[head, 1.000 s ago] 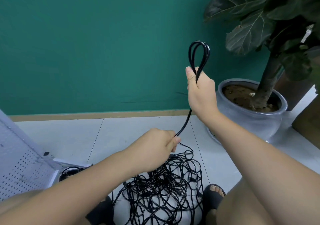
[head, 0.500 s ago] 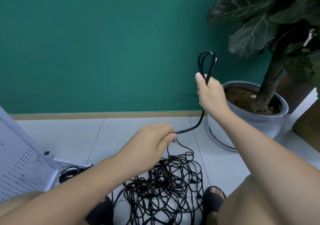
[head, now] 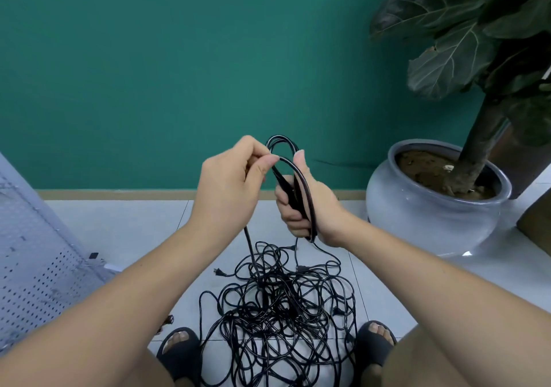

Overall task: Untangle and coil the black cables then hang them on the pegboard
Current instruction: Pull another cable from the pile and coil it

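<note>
A tangled heap of black cables [head: 280, 306] lies on the tiled floor between my feet. My right hand [head: 310, 204] grips a small coil of black cable [head: 298, 184] whose loops stick up above the fist. My left hand [head: 235, 184] pinches a strand of the same cable at the coil's top, right beside my right thumb. From my left hand the strand drops down into the heap. The white pegboard [head: 32, 267] leans at the left edge of the view.
A grey ceramic pot [head: 432, 216] with a large-leaved plant [head: 465, 43] stands on the floor at the right, against the green wall. My two feet in dark sandals [head: 179, 351] flank the heap. A brown piece of furniture shows at the far right edge.
My left hand rose from near the heap up to the coil, laying another loop of cable onto it. My right hand with the coil came left and lower, toward the middle.
</note>
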Demonstrator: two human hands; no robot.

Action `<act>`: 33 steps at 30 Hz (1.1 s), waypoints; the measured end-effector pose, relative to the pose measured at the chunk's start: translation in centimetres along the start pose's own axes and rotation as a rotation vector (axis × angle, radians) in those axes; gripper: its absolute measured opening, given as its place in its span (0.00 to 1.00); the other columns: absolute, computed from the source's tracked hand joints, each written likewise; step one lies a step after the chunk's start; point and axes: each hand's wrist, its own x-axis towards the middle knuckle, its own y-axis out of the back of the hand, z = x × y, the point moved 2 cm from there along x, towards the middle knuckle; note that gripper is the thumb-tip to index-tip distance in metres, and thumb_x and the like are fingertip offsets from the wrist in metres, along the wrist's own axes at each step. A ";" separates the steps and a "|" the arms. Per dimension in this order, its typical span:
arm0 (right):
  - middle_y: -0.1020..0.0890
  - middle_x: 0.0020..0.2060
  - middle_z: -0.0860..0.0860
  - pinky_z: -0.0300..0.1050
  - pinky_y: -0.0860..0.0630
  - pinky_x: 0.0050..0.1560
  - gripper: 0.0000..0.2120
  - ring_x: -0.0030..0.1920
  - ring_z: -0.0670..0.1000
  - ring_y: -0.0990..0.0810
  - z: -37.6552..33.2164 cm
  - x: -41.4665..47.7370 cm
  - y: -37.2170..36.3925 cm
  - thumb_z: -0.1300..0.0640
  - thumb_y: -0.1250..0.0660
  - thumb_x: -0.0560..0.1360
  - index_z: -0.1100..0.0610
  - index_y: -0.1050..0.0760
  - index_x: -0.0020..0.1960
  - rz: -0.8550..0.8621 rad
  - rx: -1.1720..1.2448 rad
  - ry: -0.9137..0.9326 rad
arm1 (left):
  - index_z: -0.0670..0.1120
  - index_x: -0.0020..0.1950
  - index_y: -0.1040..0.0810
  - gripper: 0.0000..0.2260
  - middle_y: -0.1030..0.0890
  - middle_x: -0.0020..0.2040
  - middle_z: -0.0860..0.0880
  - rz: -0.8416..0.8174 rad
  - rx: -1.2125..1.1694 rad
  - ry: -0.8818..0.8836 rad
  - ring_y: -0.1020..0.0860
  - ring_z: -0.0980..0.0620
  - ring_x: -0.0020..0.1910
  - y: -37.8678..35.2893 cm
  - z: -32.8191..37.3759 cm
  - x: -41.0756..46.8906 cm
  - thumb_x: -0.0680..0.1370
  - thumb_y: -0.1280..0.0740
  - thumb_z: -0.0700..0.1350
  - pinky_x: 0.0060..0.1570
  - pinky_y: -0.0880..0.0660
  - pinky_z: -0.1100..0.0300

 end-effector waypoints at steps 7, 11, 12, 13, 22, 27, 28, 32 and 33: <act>0.39 0.30 0.52 0.41 0.46 0.28 0.30 0.28 0.51 0.46 -0.6 -1.5 0.1 0.24 0.43 0.79 0.52 0.37 0.40 -0.190 -0.178 0.001 | 0.47 0.49 0.18 0.06 0.21 0.44 0.54 0.103 0.091 -0.098 0.22 0.53 0.44 1.0 0.4 0.9 0.84 0.29 0.47 0.46 0.26 0.57; 0.38 0.31 0.54 0.46 0.46 0.32 0.18 0.31 0.53 0.44 -0.6 -2.0 0.0 0.48 0.39 0.80 0.60 0.39 0.42 -0.142 -0.396 0.043 | 0.47 0.50 0.18 0.06 0.27 0.50 0.55 0.116 0.156 -0.156 0.27 0.55 0.42 1.1 0.4 1.0 0.83 0.28 0.48 0.41 0.29 0.59; 0.38 0.31 0.55 0.47 0.46 0.32 0.18 0.31 0.53 0.43 -0.6 -2.1 -0.2 0.48 0.40 0.79 0.62 0.38 0.43 -0.144 -0.416 0.048 | 0.47 0.50 0.19 0.06 0.27 0.51 0.55 0.114 0.177 -0.181 0.27 0.55 0.41 1.0 0.4 1.1 0.84 0.28 0.48 0.40 0.29 0.57; 0.38 0.31 0.55 0.47 0.45 0.32 0.20 0.31 0.53 0.43 -0.6 -2.3 -0.3 0.47 0.40 0.79 0.64 0.37 0.43 -0.144 -0.432 0.058 | 0.46 0.50 0.19 0.06 0.26 0.51 0.55 0.109 0.198 -0.207 0.28 0.53 0.40 1.0 0.3 1.2 0.84 0.28 0.48 0.40 0.29 0.55; 0.34 0.30 0.48 0.46 0.38 0.32 0.20 0.32 0.51 0.37 -1.4 -3.1 0.0 0.45 0.41 0.89 0.56 0.32 0.42 -0.030 -0.575 0.287 | 0.56 0.54 0.22 0.04 0.13 0.40 0.56 -0.137 -0.151 0.163 0.25 0.53 0.33 0.6 -0.4 1.8 0.85 0.32 0.55 0.38 0.29 0.57; 0.25 0.29 0.42 0.37 0.31 0.36 0.09 0.30 0.43 0.30 -1.0 -2.1 -0.1 0.44 0.39 0.88 0.47 0.30 0.64 -0.008 -0.746 0.299 | 0.54 0.61 0.19 0.07 0.23 0.40 0.50 -0.167 -0.515 0.362 0.21 0.53 0.41 -0.7 -0.8 1.4 0.87 0.35 0.52 0.51 0.24 0.52; 0.24 0.28 0.38 0.32 0.33 0.36 0.11 0.30 0.40 0.28 -0.7 -1.6 -0.1 0.44 0.38 0.88 0.45 0.33 0.68 -0.009 -0.784 0.287 | 0.52 0.62 0.20 0.07 0.24 0.40 0.51 -0.162 -0.590 0.415 0.21 0.52 0.41 -1.0 -0.9 1.3 0.88 0.35 0.52 0.51 0.24 0.50; 0.29 0.33 0.39 0.32 0.35 0.38 0.06 0.34 0.36 0.29 -0.4 -0.6 -0.8 0.47 0.36 0.88 0.41 0.29 0.51 0.028 -0.930 0.265 | 0.47 0.61 0.27 0.04 0.31 0.35 0.53 -0.108 -0.829 0.563 0.29 0.51 0.35 -1.9 -0.8 1.5 0.87 0.35 0.45 0.42 0.27 0.55; 0.30 0.33 0.42 0.34 0.35 0.38 0.14 0.34 0.40 0.29 -0.3 -0.4 -1.1 0.48 0.37 0.88 0.43 0.33 0.44 0.016 -0.958 0.254 | 0.47 0.60 0.28 0.04 0.32 0.34 0.53 -0.096 -0.878 0.599 0.32 0.52 0.34 -1.9 -0.6 1.6 0.87 0.35 0.43 0.39 0.29 0.57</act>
